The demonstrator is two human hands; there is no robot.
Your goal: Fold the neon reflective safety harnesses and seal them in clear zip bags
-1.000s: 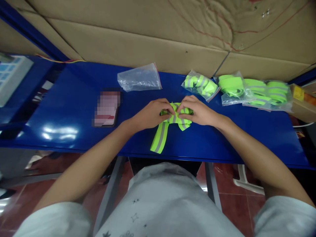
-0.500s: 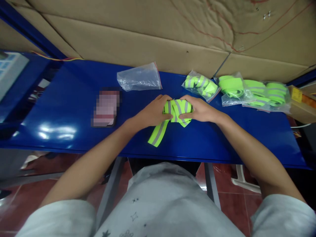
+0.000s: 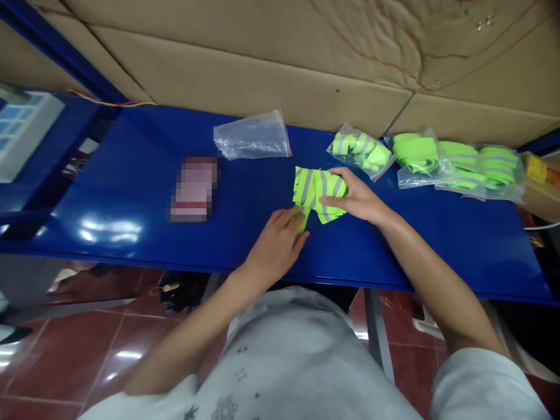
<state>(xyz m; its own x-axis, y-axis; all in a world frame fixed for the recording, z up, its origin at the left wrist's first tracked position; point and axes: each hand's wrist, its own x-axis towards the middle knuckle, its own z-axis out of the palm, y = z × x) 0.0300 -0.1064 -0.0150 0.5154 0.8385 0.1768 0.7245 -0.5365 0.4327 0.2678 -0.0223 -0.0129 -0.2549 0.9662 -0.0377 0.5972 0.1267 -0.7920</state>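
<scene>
"What's different from half a second ago?"

"The left hand (image 3: 275, 248) has come off the left end of the strap (image 3: 321, 189) and moved nearer. Its fingers now grasp the tail (image 3: 301, 224), which was hanging loose to the near left; most of it is hidden under that hand."

"And the right hand (image 3: 361, 198)?"

"It hasn't let go: thumb on the near face, fingers behind, gripping the right end."

"So where does the strap lie?"

"Bundled in the middle of the blue table (image 3: 371, 251), its left end uncovered now. The phone (image 3: 195, 189) is to the left, the plastic bag (image 3: 254, 137) on the far side, and the bagged straps (image 3: 415, 153) to the far right, all where they were."

"Any writing?"

"The box (image 3: 539, 195) at the right edge has a yellow label (image 3: 536, 169), too blurred to read. The phone's screen is pixelated. The shirt (image 3: 297, 356) carries printed stars."
</scene>
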